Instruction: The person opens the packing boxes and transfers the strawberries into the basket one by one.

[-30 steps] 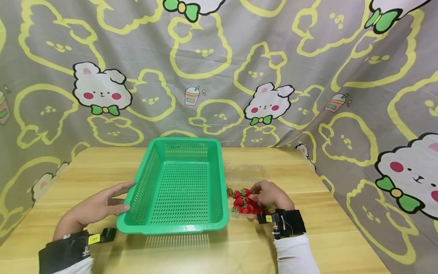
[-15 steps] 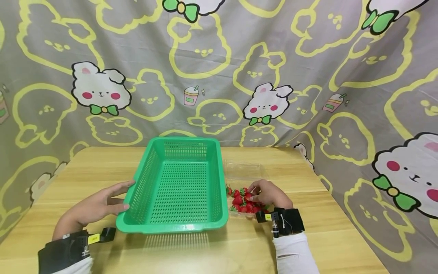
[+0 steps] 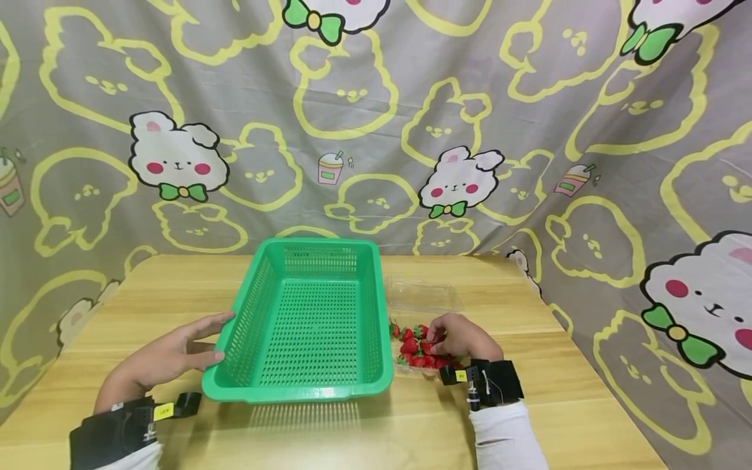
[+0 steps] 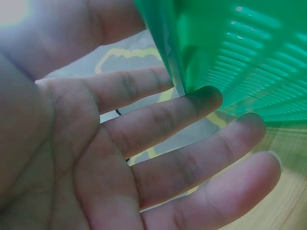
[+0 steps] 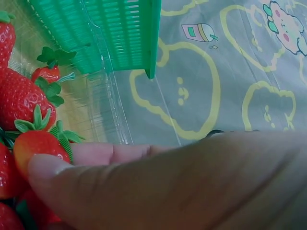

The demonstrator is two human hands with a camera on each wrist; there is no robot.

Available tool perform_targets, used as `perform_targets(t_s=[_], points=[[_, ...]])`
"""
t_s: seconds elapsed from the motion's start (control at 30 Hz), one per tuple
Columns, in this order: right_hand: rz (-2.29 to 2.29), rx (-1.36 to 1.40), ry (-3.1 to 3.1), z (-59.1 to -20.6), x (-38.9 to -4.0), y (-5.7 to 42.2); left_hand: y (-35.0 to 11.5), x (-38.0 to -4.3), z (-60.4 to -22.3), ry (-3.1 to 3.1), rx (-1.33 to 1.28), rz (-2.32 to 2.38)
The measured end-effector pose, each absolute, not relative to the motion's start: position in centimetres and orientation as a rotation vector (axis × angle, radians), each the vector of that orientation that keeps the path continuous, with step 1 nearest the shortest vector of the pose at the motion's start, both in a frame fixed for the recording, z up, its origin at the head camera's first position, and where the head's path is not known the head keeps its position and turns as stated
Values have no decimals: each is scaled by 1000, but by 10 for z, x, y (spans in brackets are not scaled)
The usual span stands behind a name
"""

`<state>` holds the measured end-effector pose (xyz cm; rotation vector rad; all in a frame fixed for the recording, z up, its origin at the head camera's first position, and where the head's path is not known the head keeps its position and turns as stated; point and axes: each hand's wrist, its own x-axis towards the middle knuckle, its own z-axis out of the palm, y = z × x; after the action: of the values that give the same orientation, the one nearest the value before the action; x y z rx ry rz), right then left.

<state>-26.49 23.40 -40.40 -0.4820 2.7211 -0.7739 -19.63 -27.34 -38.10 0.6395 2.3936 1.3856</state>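
Note:
A green plastic basket (image 3: 314,333) with slotted sides stands on the table. My left hand (image 3: 170,349) is at its left side, with the thumb and index fingertips touching the rim. In the left wrist view the fingers (image 4: 163,120) are spread and nearly straight beneath the rim. To the right of the basket, my right hand (image 3: 461,336) reaches into a clear plastic box full of strawberries (image 3: 414,352). The thumb and index finger pinch one strawberry (image 5: 36,148) with green leaves, among the others; part of it is hidden behind the thumb.
A clear, see-through plastic lid or tray (image 3: 423,295) lies behind the strawberries. The wooden table (image 3: 546,385) reaches back to a grey curtain (image 3: 376,85) with rabbit prints, which also hangs along the right side.
The right fingertips have dipped slightly among the strawberries and now pinch one. The left hand keeps its place at the basket's rim.

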Motion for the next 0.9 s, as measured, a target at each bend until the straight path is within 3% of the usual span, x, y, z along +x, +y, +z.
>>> perform_targets(t_s=[0.27, 0.9], points=[[-843, -628, 2697, -404, -266, 236, -273, -197, -383, 2364, 625, 1398], [-1240, -512, 2559, -393, -260, 235, -272, -196, -379, 2413, 626, 1375]])
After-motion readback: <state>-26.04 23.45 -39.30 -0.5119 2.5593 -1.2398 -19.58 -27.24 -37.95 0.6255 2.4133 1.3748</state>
